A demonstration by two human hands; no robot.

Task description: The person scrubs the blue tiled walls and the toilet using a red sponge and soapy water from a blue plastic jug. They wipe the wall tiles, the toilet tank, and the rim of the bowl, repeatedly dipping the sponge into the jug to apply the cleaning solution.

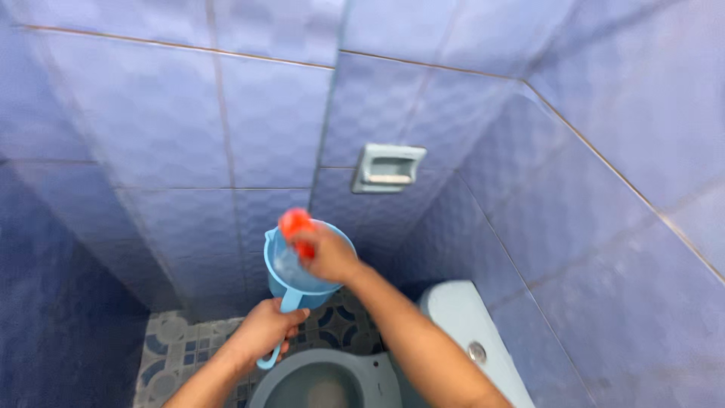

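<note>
Blue-tiled walls close in a narrow toilet stall, with a recessed soap holder [388,168] set into the corner well above the hands. A light blue plastic dipper [302,266] is gripped by its handle in the left hand [264,329], the fingers wrapped tight, and is held over the grey toilet bowl [325,381] just below that hand. An orange-red object [296,227], blurred and hard to identify, is pinched in the right hand [331,255] at the dipper's rim, just above the left hand. Water can be seen inside the dipper. A spill onto the patterned floor tiles [177,349] is judged likely if the dipper is tipped off-centre, and the orange-red object could be dropped into the bowl if the pinch loosens.
</note>
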